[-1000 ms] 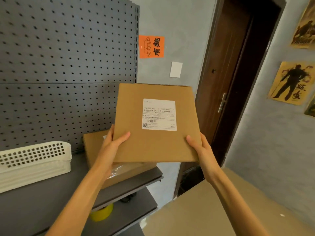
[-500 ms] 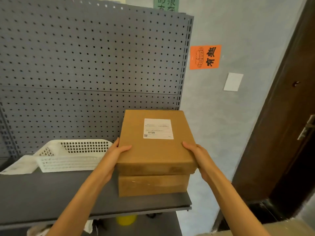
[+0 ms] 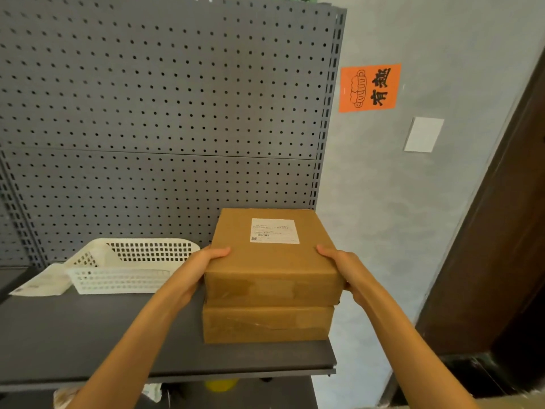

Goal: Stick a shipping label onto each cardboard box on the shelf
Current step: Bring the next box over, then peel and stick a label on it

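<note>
The left hand (image 3: 203, 262) gripped the left side of the upper cardboard box (image 3: 272, 261), thumb lying on its top, while the right hand (image 3: 343, 265) clasped the right side the same way. That box sat stacked on a lower cardboard box (image 3: 267, 324), both at the right end of the grey shelf (image 3: 88, 335). A white shipping label (image 3: 274, 230) was stuck flat on the upper box's top, toward its far edge. To the left stood a white plastic basket (image 3: 124, 265), with a loose sheet of paper (image 3: 39, 281) lying beside it. Behind rose the pegboard back panel (image 3: 162, 113); on the wall hung an orange sign (image 3: 370, 87).
</note>
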Action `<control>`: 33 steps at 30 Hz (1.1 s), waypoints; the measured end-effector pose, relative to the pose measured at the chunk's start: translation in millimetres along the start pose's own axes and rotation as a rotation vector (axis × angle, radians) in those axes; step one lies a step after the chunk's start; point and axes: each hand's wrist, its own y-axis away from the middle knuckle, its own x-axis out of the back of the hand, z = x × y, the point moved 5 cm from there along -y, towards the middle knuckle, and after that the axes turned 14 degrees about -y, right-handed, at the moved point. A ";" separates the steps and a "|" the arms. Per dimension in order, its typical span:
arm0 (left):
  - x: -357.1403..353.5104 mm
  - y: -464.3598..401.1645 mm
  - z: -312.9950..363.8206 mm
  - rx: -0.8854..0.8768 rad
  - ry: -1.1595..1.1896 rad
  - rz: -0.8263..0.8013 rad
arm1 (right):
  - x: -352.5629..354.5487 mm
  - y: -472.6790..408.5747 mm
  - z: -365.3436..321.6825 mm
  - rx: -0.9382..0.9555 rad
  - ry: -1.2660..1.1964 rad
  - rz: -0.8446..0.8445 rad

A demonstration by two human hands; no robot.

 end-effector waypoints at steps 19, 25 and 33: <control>16.1 -0.2 15.4 -0.035 -0.317 0.124 | 1.8 8.4 -24.9 0.148 0.230 -0.030; 42.7 20.1 46.3 -0.204 -0.789 0.407 | -23.4 33.6 -66.1 0.541 0.422 -0.016; 119.5 71.3 35.9 -0.262 -1.367 0.598 | -105.5 74.2 -66.6 0.804 1.008 -0.121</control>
